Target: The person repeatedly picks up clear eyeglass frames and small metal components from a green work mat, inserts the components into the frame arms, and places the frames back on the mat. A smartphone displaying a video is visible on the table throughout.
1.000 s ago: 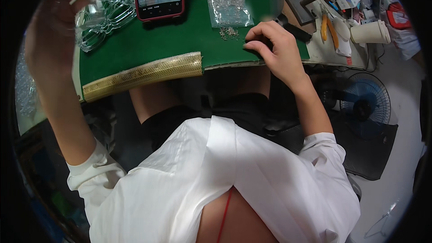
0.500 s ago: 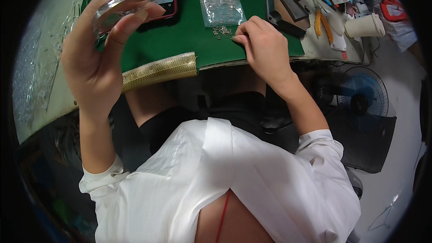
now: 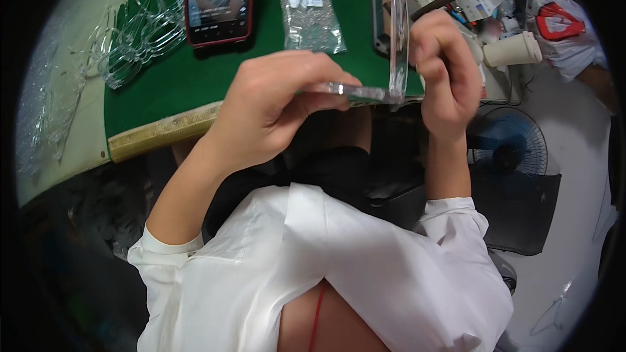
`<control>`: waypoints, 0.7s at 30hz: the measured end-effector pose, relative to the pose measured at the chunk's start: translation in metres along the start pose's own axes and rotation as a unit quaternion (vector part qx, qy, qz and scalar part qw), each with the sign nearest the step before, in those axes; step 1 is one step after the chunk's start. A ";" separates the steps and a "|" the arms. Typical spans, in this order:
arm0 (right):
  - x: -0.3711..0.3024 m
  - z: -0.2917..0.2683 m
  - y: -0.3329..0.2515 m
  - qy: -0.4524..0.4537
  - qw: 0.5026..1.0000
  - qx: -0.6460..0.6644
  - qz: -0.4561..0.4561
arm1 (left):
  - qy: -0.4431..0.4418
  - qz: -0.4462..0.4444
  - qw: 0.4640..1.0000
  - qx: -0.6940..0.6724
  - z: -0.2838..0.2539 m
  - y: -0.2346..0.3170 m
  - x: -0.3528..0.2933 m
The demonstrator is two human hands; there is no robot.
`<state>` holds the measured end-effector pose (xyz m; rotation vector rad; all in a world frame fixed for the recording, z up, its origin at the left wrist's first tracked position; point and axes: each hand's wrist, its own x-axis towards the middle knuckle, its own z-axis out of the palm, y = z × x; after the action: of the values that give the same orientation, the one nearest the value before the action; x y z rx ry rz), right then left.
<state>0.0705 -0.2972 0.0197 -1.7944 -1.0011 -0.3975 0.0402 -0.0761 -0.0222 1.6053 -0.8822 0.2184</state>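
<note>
My left hand (image 3: 264, 104) is closed on a clear plastic eyeglasses frame (image 3: 368, 93), pinching its front between thumb and fingers, above the table's near edge. A long clear temple arm (image 3: 399, 32) rises from the frame's right end. My right hand (image 3: 450, 78) is held up just right of that arm, fingers curled in; whatever they pinch, if anything, is hidden. Behind the hands, a clear bag of small metal pieces (image 3: 312, 26) lies on the green mat (image 3: 267, 36). The loose pieces at its near end are out of sight.
A phone in a red case (image 3: 220, 6) lies at the back left, beside a heap of clear eyeglasses frames (image 3: 147, 39). On the right are a dark metal block (image 3: 380, 19), a white cup (image 3: 513, 49) and tools. A blue fan (image 3: 512, 146) stands below the table's right side.
My left hand has come down and right with the eyeglasses frame, uncovering the phone and heap. My right hand has left the loose metal pieces, rising to the right beside the temple arm.
</note>
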 end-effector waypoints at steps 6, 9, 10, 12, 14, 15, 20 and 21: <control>0.012 -0.005 -0.019 -0.019 0.987 -0.119 -0.107 | -0.019 -0.019 0.999 -0.024 0.015 -0.003 0.005; 0.012 -0.009 -0.014 -0.023 0.982 -0.131 -0.131 | -0.018 -0.012 0.999 -0.026 0.016 -0.005 0.007; 0.011 -0.009 -0.013 -0.024 0.982 -0.133 -0.131 | -0.017 -0.009 1.000 -0.024 0.016 -0.005 0.007; 0.010 -0.009 -0.013 -0.026 0.982 -0.134 -0.130 | -0.018 -0.007 1.000 -0.020 0.015 -0.005 0.006; 0.011 -0.009 -0.014 -0.028 0.982 -0.136 -0.127 | -0.022 -0.008 1.000 -0.017 0.015 -0.006 0.005; 0.011 -0.010 -0.014 -0.031 0.982 -0.134 -0.127 | -0.021 -0.009 1.000 -0.015 0.015 -0.005 0.005; 0.011 -0.011 -0.014 -0.041 0.985 -0.122 -0.119 | -0.019 -0.014 1.000 -0.020 0.015 -0.005 0.004; 0.011 -0.011 -0.014 -0.039 0.987 -0.109 -0.110 | -0.018 -0.017 0.999 -0.026 0.015 -0.005 0.003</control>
<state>0.0675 -0.2994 0.0403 -1.9114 -1.2566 -0.5949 0.0407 -0.0912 -0.0277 1.5780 -0.8813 0.1413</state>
